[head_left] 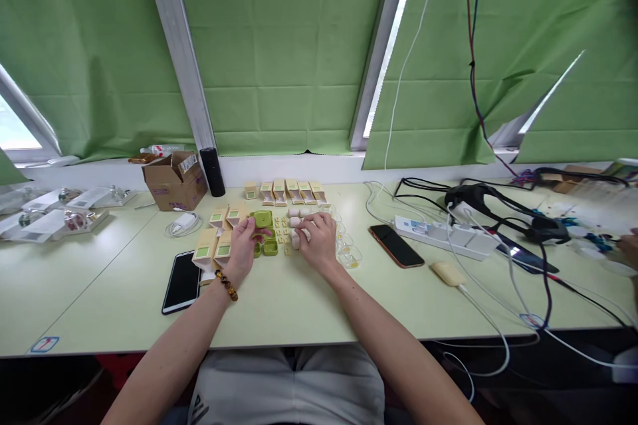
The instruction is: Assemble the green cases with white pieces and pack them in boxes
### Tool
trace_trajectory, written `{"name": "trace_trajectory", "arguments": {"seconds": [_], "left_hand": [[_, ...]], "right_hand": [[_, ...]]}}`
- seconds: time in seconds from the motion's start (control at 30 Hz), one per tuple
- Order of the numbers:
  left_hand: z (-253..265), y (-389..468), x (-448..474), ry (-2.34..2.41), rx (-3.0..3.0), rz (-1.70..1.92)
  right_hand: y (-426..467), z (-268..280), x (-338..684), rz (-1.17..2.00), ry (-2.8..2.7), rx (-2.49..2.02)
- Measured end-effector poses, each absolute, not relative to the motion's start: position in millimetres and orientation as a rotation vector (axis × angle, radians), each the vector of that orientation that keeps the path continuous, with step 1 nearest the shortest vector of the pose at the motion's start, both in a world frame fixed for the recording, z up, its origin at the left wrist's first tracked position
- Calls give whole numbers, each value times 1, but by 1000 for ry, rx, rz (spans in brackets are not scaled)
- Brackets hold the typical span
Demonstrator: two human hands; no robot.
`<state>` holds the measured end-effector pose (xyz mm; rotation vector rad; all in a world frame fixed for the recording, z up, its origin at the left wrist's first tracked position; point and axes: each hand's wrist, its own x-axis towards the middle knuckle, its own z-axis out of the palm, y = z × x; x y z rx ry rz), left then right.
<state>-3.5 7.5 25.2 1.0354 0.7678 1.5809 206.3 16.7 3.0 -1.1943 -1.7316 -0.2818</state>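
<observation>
My left hand (pixel 244 244) grips a small green square case (pixel 262 218), raised a little over the table. Below it stand more green square cases (pixel 270 248). My right hand (pixel 318 238) has its fingers bent together over a column of small pale pink cylinders (pixel 294 212); whether it pinches one is hidden. Between the hands lie several tiny yellow square pieces (pixel 280 231). Right of my right hand are clear plastic cups (pixel 351 255). Cream boxes with green labels (pixel 203 252) stand beside my left hand, and open cream boxes (pixel 294 191) form a row behind.
A tablet (pixel 179 282) lies at left, near a cardboard box (pixel 175 180) and a black cylinder (pixel 212 172). To the right are a phone (pixel 396 245), a white power strip (pixel 443 237), a cream charger (pixel 447 273), loose cables and a black headset strap (pixel 498 209). Another person's hand (pixel 629 247) shows at the right edge.
</observation>
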Motion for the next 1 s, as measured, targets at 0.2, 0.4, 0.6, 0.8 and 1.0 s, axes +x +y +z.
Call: {"name": "trace_trajectory", "arguments": {"seconds": [0.2, 0.4, 0.6, 0.8, 1.0], "left_hand": [[24, 9, -6, 801, 1103, 1580], [30, 4, -20, 1111, 1982, 1557], [27, -1, -26, 1021, 2896, 1001], [33, -9, -20, 1064, 2975, 614], [36, -11, -19, 1212, 2915, 291]], "right_hand": [[19, 5, 209, -281, -1631, -1147], [20, 3, 209, -327, -1599, -1120], [21, 2, 209, -357, -1576, -1095], [18, 4, 208, -366, -1585, -1073], [15, 3, 207, -330, -1676, -1091]]}}
